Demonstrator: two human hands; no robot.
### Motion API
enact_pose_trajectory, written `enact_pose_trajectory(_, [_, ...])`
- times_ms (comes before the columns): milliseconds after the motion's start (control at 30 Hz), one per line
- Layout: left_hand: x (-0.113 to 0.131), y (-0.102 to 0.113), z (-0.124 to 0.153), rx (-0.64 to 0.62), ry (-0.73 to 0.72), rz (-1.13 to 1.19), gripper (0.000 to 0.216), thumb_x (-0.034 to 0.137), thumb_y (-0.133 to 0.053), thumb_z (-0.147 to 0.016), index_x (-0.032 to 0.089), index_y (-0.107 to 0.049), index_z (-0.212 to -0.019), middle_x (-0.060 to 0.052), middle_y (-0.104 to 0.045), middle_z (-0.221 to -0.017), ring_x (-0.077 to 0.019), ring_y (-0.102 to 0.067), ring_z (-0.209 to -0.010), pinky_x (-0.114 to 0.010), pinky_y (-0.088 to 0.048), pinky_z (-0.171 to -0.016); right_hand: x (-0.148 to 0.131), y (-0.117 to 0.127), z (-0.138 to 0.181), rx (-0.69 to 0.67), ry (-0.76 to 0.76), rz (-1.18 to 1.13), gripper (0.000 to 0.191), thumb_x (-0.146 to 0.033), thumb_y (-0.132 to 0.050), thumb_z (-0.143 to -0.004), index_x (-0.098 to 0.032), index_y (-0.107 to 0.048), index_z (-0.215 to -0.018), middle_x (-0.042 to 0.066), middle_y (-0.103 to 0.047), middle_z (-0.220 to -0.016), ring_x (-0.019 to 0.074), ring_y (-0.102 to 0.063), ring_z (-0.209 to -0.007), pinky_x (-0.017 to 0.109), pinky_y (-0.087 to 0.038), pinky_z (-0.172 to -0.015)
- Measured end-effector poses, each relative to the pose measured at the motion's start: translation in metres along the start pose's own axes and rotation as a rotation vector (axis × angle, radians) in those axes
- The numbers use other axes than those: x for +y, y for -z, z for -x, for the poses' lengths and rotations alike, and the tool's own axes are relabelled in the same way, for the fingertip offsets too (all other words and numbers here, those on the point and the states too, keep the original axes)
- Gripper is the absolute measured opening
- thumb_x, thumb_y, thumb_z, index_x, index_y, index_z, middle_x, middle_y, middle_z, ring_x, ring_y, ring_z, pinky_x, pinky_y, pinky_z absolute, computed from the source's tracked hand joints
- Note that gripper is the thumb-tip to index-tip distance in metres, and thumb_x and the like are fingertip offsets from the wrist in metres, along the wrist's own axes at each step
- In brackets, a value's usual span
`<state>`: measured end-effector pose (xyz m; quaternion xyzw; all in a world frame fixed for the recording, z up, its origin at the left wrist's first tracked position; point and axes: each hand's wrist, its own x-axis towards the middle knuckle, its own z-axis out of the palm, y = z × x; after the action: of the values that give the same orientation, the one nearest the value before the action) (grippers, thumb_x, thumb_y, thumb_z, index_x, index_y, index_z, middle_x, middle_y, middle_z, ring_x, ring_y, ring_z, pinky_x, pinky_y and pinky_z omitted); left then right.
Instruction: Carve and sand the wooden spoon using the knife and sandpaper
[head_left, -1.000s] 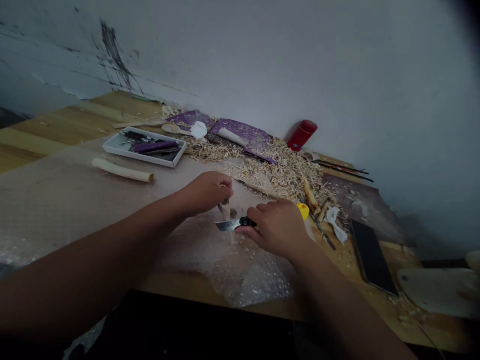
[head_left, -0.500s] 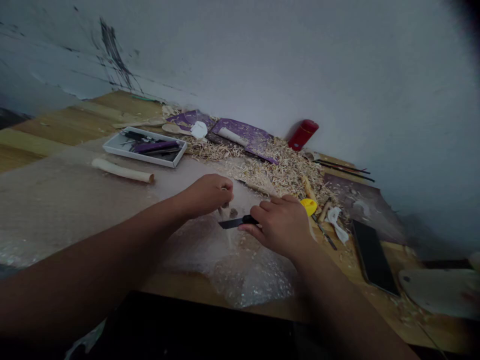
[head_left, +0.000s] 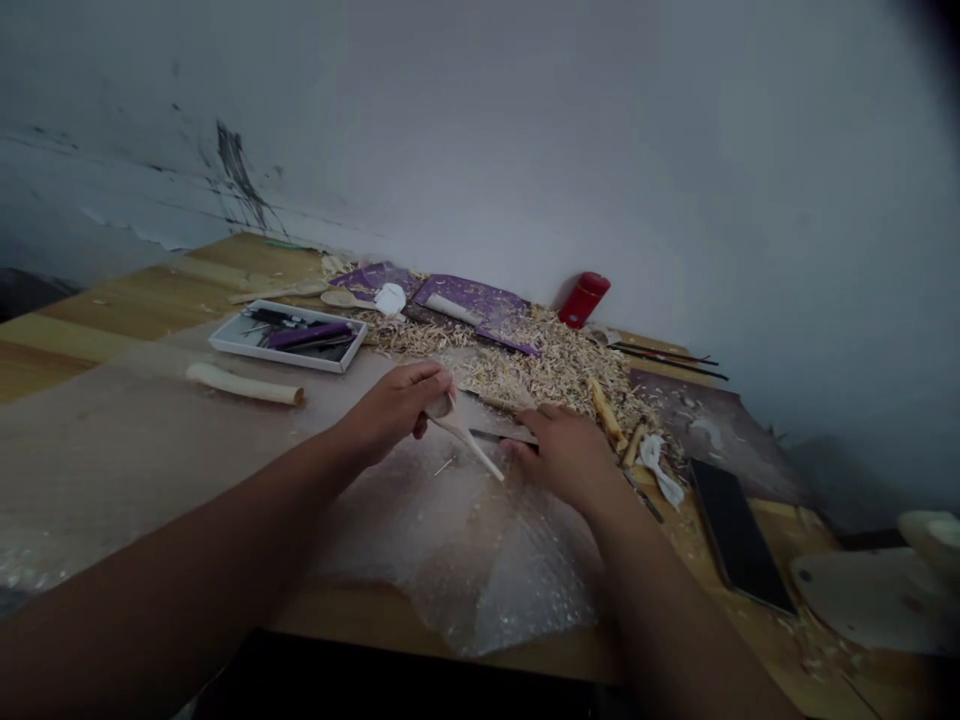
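Note:
My left hand [head_left: 394,405] is closed on the bowl end of a small pale wooden spoon [head_left: 472,448], whose thin handle slants down to the right. My right hand [head_left: 566,455] rests low on the table just right of the spoon, its fingers and thumb pinching a knife [head_left: 496,436]. The grey blade sticks out to the left, behind the spoon's handle. Both hands work over a sheet of bubble wrap [head_left: 480,550] strewn with small chips.
A heap of wood shavings [head_left: 559,365] lies behind the hands, with purple sheets [head_left: 472,298] and a red cylinder [head_left: 583,298] by the wall. A white tray of tools [head_left: 289,340] and a wooden stick [head_left: 244,383] sit at the left. A black phone [head_left: 731,535] lies at the right.
The left hand has turned the spoon so its handle now shows, pointing down to the right. The right hand with the knife has dropped lower. The view has shifted downward.

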<state>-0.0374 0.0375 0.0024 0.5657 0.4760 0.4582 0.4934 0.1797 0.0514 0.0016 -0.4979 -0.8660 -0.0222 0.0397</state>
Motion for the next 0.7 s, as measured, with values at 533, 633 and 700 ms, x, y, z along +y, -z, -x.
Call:
enact_pose_trajectory(533, [-0.015, -0.025, 0.01, -0.202, 0.065, -0.052, 0.019, 0.034, -0.046, -0.075, 0.016, -0.047, -0.069, 0.008, -0.04, -0.037, -0.0044, -0.033, -0.028, -0.014, -0.023, -0.03, -0.02, -0.011, 0.008, 0.272, -0.059, -1.552, 0.014, -0.03, -0.059, -0.07, -0.02, -0.055, -0.079, -0.005, -0.054, -0.052, 0.0088, -0.048, -0.045, 0.021, -0.039, -0.046])
enact_pose_trajectory(633, [-0.011, -0.03, 0.012, -0.224, 0.05, -0.062, 0.021, 0.034, -0.042, -0.076, 0.015, -0.051, -0.075, 0.008, -0.038, -0.04, -0.0045, -0.035, -0.031, -0.015, -0.028, -0.034, -0.027, -0.017, 0.004, 0.198, 0.027, -1.536, 0.02, -0.032, -0.058, -0.071, -0.02, -0.058, -0.087, -0.003, -0.057, -0.061, 0.0098, -0.051, -0.054, 0.022, -0.04, -0.052])
enact_pose_trajectory(700, [-0.006, -0.031, 0.012, -0.294, 0.046, -0.106, 0.027, 0.036, -0.042, -0.076, 0.015, -0.052, -0.089, 0.008, -0.041, -0.045, -0.0052, -0.038, -0.035, -0.016, -0.031, -0.036, -0.03, -0.021, 0.0, 0.159, 0.093, -1.463, 0.025, -0.034, -0.056, -0.072, -0.019, -0.059, -0.092, 0.0, -0.059, -0.075, 0.011, -0.052, -0.063, 0.023, -0.041, -0.057])
